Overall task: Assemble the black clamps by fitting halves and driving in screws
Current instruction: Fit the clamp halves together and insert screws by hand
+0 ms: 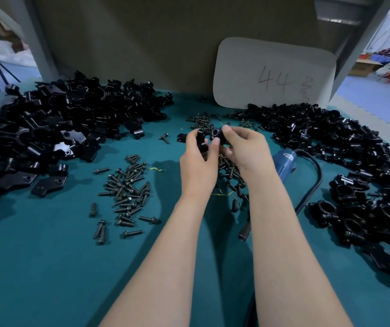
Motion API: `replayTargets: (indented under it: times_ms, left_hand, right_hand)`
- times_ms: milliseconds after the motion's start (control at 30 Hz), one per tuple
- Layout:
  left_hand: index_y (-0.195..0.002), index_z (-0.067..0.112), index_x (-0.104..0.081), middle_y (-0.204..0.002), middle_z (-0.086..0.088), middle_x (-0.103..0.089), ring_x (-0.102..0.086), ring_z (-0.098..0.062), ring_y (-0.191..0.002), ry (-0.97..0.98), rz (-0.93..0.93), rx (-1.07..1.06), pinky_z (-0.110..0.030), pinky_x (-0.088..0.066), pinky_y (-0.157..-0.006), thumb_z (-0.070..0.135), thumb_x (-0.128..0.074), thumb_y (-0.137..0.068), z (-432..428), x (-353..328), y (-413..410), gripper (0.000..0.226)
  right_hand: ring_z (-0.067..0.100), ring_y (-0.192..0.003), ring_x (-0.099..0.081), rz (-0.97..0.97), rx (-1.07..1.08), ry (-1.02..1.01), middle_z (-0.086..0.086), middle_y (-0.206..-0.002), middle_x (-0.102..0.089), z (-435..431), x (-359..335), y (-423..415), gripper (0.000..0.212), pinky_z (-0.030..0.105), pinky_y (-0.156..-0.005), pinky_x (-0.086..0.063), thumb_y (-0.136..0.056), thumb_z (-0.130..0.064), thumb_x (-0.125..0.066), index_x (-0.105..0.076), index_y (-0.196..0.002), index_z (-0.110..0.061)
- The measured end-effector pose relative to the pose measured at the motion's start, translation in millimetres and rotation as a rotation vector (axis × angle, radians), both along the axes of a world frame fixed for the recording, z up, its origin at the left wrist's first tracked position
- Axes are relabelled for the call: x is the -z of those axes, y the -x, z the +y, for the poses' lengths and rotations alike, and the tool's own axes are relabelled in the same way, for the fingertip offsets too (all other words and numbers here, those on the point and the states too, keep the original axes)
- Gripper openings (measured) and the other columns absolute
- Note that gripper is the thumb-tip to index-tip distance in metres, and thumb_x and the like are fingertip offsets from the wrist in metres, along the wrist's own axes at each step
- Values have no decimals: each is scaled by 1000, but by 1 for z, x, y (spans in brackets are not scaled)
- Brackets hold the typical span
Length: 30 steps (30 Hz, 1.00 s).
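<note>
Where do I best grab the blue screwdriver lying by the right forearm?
Grip the blue screwdriver round its blue body, coming from above on the right: it lies flat beside the right forearm, top bare, cable curving off rightward.

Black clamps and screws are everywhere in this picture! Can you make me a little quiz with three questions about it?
1. True or false: the left hand and the right hand are both holding black clamp pieces.
2. Which number is written on the card at the back? A) 12 B) 44 C) 70
3. Fill the gap: the blue power tool lies beside the ___ arm.

Key: 1 true; 2 B; 3 right.
</note>
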<state>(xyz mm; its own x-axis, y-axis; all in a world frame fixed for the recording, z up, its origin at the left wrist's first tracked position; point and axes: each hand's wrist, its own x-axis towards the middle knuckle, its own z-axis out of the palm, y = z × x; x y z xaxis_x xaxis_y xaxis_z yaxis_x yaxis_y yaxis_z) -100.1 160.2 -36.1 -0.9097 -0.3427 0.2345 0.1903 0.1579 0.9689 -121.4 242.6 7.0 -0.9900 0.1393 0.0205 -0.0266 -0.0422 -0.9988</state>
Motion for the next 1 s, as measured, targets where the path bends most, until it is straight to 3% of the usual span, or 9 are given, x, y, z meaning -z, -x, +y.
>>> replayTargets:
  times_ms: [100,200,300,400,467,633,833,933,1000]
  left_hand:
    - [-131,17,-47,-89,15,-58,-56,1,-81,1,25,-39,1,-37,-61,29,-47,-100,-1,1,1,33]
    - [-132,14,-47,-99,2,-62,-56,-12,-84,-44,19,-99,0,-37,-60,30,-44,-101,-6,1,2,35]
    - [-128,13,-49,-98,4,-60,-56,-10,-84,-89,23,-121,0,-38,-61,30,-44,-101,-8,-2,4,32]
    - [-125,12,-52,-107,1,-62,-58,-15,-97,-155,31,-109,-14,-45,-80,34,-45,-100,-9,-4,4,34]
    - [-121,14,-53,-105,-1,-63,-59,-17,-95,-200,24,-64,-26,-47,-82,39,-49,-97,-8,-4,3,34]
    - [-118,24,-49,-101,12,-63,-60,-3,-96,-163,19,54,-9,-45,-76,39,-57,-93,-6,-2,2,30]
    - [-131,14,-46,-90,18,-57,-55,4,-83,0,49,-7,1,-39,-66,33,-50,-98,-6,-1,-1,38]
    - [-135,13,-44,-88,12,-57,-55,-2,-77,64,43,-56,-4,-40,-62,34,-47,-99,-5,-1,-3,42]
    - [-137,14,-41,-93,0,-63,-59,-16,-80,97,24,-75,-20,-43,-66,32,-45,-100,-5,-1,-3,41]
  right_hand:
    - [10,-68,-71,-17,-103,-115,5,-88,-71,-2,2,-3,15,23,-72,-58,-96,-18,-56,-69,-91,-14]
    - [6,-70,-69,4,-221,-286,-1,-91,-65,1,-3,-5,20,26,-79,-57,-96,-13,-55,-66,-113,-11]
    - [8,-81,-62,114,-215,-646,-10,-88,-61,-1,-3,-6,11,22,-76,-51,-92,-19,-61,-65,-101,-23]
    - [10,-70,-60,103,-180,-553,-6,-76,-62,1,2,-5,6,31,-79,-54,-93,-21,-60,-66,-94,-20]
    - [10,-69,-61,72,-190,-402,-2,-77,-65,6,2,-5,12,36,-85,-55,-95,-17,-57,-68,-92,-18]
    - [26,-94,-68,58,-234,-394,8,-97,-72,7,0,-4,17,40,-90,-55,-96,-14,-54,-71,-93,-18]
    - [27,-94,-69,7,-199,-302,14,-103,-69,2,-2,-6,13,34,-83,-58,-95,-9,-55,-67,-98,-13]
    - [20,-92,-68,18,-190,-390,7,-101,-70,1,-6,-5,17,37,-85,-57,-96,-15,-54,-71,-98,-14]
    - [12,-83,-69,26,-202,-412,0,-89,-71,1,-9,-6,15,34,-80,-57,-93,-27,-60,-72,-90,-18]
